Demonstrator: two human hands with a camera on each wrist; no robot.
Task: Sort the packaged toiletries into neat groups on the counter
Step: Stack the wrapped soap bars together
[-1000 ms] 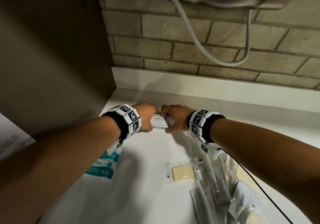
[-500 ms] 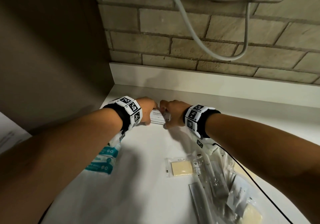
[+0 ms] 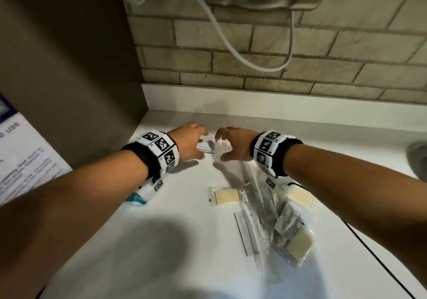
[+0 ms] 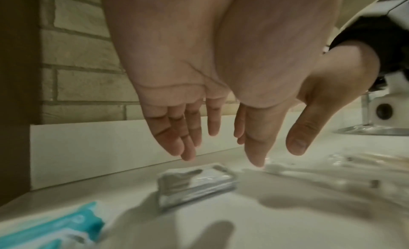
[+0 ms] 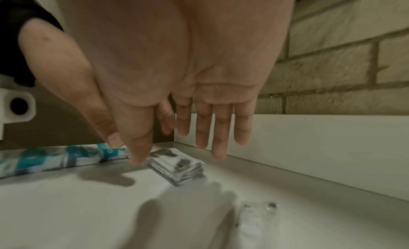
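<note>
A small stack of white sachets (image 3: 206, 145) (image 4: 194, 183) (image 5: 178, 167) lies on the white counter (image 3: 161, 241) near the back corner. My left hand (image 3: 191, 142) (image 4: 221, 148) hovers just above and left of the stack, fingers straight, holding nothing. My right hand (image 3: 231, 143) (image 5: 177, 148) hangs open just right of the stack, also lifted off it. A teal-and-white packet (image 3: 138, 195) (image 4: 50, 230) (image 5: 55, 158) lies under my left wrist. A wrapped yellow soap (image 3: 225, 196) and a pile of clear-wrapped items (image 3: 277, 217) lie nearer me.
A brown side panel (image 3: 80, 67) walls the left. A brick wall (image 3: 300, 44) with a white upstand (image 3: 277, 104) closes the back. A white cable (image 3: 231, 44) hangs from a fixture above. A printed notice (image 3: 20, 160) sits at far left.
Both hands held the sachet stack between them earlier; now they have let go and lifted off with fingers spread. The stack stays on the counter.
</note>
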